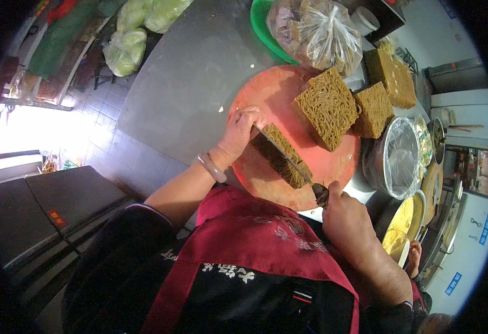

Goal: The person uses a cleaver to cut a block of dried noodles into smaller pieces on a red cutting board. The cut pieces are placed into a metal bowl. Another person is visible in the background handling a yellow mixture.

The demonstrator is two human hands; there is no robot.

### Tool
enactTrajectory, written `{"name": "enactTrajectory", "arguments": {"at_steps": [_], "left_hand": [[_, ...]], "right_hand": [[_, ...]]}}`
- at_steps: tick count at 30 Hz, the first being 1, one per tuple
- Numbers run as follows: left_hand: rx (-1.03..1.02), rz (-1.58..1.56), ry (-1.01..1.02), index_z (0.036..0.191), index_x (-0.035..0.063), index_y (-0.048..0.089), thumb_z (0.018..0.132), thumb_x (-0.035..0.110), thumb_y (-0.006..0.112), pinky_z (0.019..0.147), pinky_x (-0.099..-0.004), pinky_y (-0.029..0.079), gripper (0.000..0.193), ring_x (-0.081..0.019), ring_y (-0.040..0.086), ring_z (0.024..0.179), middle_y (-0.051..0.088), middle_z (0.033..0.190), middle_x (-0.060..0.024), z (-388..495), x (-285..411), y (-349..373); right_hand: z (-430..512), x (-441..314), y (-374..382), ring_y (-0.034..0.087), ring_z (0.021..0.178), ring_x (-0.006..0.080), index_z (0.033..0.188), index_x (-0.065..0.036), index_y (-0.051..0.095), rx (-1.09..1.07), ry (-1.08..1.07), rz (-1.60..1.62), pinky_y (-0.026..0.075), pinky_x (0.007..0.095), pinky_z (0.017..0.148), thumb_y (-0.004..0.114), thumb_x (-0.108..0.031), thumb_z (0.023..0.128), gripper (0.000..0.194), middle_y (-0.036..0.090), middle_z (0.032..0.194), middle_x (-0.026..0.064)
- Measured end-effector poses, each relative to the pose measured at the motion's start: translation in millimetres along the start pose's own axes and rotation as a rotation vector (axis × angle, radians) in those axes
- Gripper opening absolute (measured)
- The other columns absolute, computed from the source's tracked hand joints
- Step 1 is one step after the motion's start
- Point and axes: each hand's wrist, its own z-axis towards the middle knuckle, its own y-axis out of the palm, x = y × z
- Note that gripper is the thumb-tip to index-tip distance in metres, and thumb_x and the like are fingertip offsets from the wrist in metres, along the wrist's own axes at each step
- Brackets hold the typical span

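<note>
My right hand [348, 215] grips the dark handle of a kitchen knife [283, 153]. At the far end of the blade, the fingers of my left hand [244, 127] are folded over the tip; a bangle circles that wrist. The blade lies along a narrow block of pressed brown noodles [290, 156], whose strands show on top. Beneath is a round reddish chopping board [265, 94]. A larger noodle block [327, 108] rests on the board's far right part, and another block [375, 110] stands just beyond it. How deep the blade sits is unclear.
A bigger brown block [394, 79] stands farther back. Behind the board are a green basin [265, 31] and a tied plastic bag [323, 35]. At right are a plastic-lined metal pot [400, 156] and a vessel of yellow contents [400, 221], beside another person's hand [414, 256].
</note>
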Motion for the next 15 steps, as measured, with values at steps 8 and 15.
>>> {"name": "enactTrajectory", "arguments": {"at_steps": [8,15], "left_hand": [[0.013,-0.14,-0.143,0.073,0.0045,0.038,0.095,0.021,0.039,0.074,-0.0293,0.039,0.028,-0.0148,0.043,0.073,0.042,0.073,-0.0039,1,-27,-11],[0.002,0.005,-0.139,0.073,0.004,0.037,0.093,0.019,0.038,0.073,-0.0297,0.038,0.026,-0.0141,0.041,0.073,0.041,0.074,-0.003,1,-32,-14]], "right_hand": [[21,-6,-1,0.069,0.07,0.0407,0.11,0.01,0.045,-0.064,-0.008,0.016,0.056,0.0474,0.06,0.053,-0.002,0.083,0.03,0.066,0.077,0.0257],[31,3,21,0.071,0.067,0.0348,0.107,0.007,0.045,-0.086,0.012,-0.06,0.059,0.0412,0.058,0.057,-0.005,0.083,0.029,0.066,0.083,0.0222]]}}
